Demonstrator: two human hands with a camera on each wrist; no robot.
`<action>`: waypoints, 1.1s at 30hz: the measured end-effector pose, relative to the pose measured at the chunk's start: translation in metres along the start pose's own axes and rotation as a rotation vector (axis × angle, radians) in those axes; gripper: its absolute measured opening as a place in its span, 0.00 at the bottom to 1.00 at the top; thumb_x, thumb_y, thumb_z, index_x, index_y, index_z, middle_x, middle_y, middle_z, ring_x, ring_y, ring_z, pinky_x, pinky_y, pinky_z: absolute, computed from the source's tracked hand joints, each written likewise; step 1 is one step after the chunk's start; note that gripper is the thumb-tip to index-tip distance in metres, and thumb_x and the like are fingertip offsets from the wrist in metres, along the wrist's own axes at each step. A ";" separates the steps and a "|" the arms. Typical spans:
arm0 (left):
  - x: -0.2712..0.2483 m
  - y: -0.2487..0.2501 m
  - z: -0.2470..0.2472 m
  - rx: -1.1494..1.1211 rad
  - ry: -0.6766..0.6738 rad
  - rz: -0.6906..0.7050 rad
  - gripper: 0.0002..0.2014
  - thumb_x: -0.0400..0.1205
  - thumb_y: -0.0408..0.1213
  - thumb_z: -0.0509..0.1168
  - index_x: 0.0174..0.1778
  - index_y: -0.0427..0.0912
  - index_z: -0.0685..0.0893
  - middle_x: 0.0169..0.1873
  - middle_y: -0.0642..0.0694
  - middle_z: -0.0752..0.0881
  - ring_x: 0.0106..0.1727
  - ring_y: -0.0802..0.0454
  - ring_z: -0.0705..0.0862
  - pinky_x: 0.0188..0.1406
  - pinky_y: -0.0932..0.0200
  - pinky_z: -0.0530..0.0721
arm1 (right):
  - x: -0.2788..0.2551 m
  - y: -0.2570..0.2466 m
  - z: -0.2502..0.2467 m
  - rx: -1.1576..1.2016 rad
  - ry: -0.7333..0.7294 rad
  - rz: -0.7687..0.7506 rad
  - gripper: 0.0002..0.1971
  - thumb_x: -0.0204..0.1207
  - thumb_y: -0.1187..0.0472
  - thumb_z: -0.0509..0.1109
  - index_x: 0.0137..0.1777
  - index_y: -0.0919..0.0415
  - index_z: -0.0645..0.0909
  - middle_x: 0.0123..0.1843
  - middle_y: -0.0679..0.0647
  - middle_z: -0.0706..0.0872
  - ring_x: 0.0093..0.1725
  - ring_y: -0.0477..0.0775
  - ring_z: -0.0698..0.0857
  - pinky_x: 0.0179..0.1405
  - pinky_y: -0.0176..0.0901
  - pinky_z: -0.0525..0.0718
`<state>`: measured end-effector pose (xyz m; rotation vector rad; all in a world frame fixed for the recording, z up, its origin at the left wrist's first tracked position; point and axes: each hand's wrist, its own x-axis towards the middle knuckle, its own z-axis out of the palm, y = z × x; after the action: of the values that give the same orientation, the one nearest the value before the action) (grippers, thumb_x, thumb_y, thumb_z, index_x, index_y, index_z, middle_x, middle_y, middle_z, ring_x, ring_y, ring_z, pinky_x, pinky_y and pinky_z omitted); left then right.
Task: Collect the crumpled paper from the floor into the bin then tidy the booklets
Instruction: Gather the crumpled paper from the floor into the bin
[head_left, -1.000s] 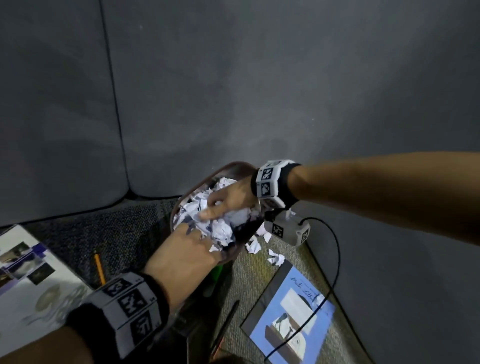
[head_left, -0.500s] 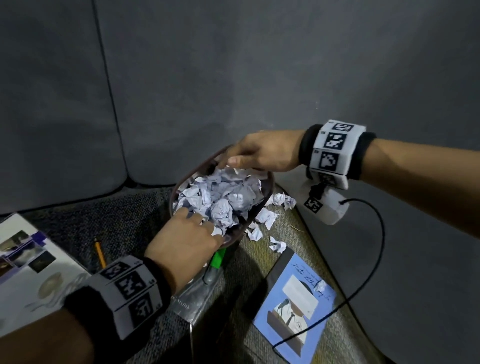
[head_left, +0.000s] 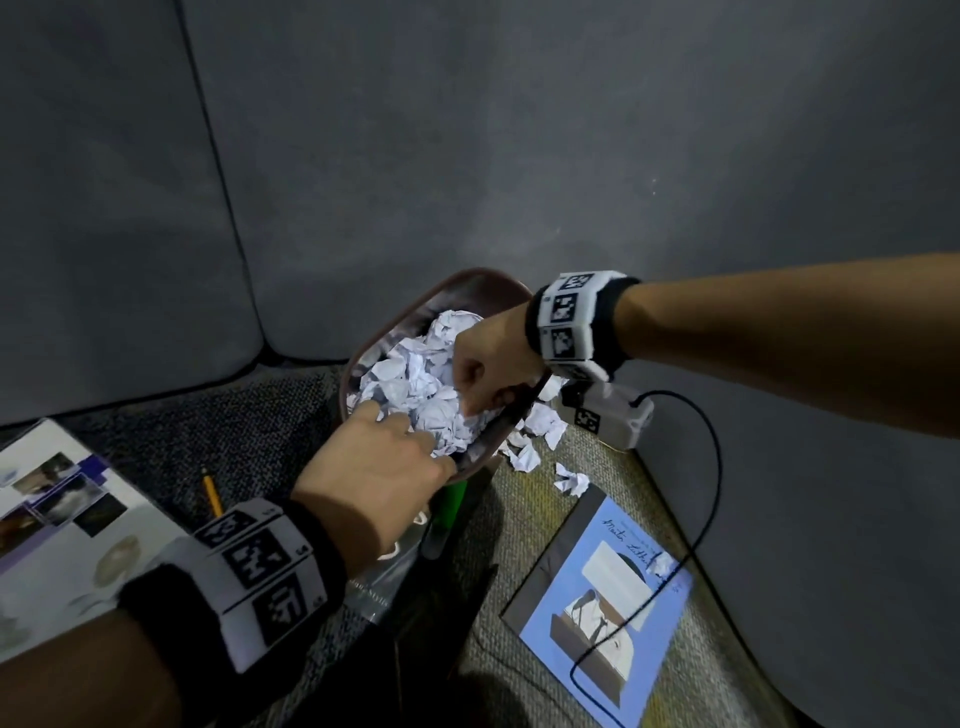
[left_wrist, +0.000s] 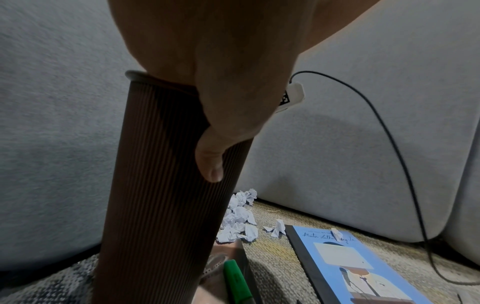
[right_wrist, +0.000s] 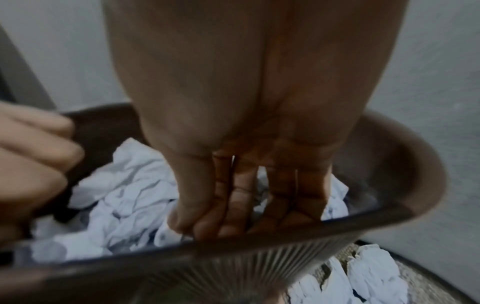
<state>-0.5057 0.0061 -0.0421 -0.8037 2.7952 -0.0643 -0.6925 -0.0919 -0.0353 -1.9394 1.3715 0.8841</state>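
Note:
A brown ribbed bin (head_left: 470, 278) stands on the carpet, heaped with crumpled paper (head_left: 410, 384). My left hand (head_left: 415, 441) grips the near rim. Its thumb (left_wrist: 210, 162) lies on the outer wall (left_wrist: 155, 185) and its fingers (right_wrist: 39, 156) curl inside. With straight fingers, my right hand (head_left: 478, 400) presses into the paper by the right rim; the fingertips (right_wrist: 228, 226) are sunk in it. Several loose paper balls (head_left: 535, 431) lie on the floor right of the bin. A blue booklet (head_left: 602, 613) lies front right, and a photo booklet (head_left: 62, 519) at left.
A green marker (head_left: 451, 501) and a glossy sheet (head_left: 374, 587) lie at the bin's foot, a pencil (head_left: 211, 491) to its left. A black cable (head_left: 714, 467) from my right wrist loops over the blue booklet. Grey cushions (head_left: 467, 156) wall in the back and right.
Half a second ago my right hand hovered over the bin's far rim; it has come back down into the paper at the right side. My left hand has stayed on the rim.

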 end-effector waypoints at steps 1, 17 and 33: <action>0.000 0.001 0.000 -0.002 -0.004 0.001 0.15 0.84 0.34 0.52 0.64 0.51 0.74 0.60 0.47 0.80 0.63 0.44 0.76 0.58 0.48 0.67 | 0.004 -0.003 0.001 -0.066 -0.014 -0.012 0.14 0.77 0.47 0.70 0.37 0.56 0.85 0.30 0.46 0.85 0.29 0.44 0.80 0.32 0.35 0.77; -0.006 0.001 -0.004 -0.025 0.056 0.011 0.15 0.83 0.34 0.53 0.62 0.49 0.77 0.59 0.47 0.81 0.62 0.45 0.78 0.58 0.50 0.68 | -0.028 -0.009 -0.020 0.146 0.032 0.013 0.10 0.78 0.57 0.70 0.40 0.61 0.88 0.32 0.52 0.88 0.28 0.47 0.82 0.30 0.38 0.81; -0.001 0.012 -0.012 0.007 0.077 -0.005 0.15 0.83 0.35 0.52 0.64 0.49 0.75 0.63 0.46 0.80 0.64 0.45 0.76 0.61 0.49 0.67 | -0.026 -0.008 -0.003 0.397 0.003 0.000 0.17 0.75 0.79 0.56 0.42 0.67 0.86 0.40 0.64 0.91 0.41 0.64 0.89 0.44 0.51 0.89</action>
<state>-0.5138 0.0160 -0.0320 -0.8240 2.8630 -0.1074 -0.6904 -0.0778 -0.0121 -1.6360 1.4241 0.5563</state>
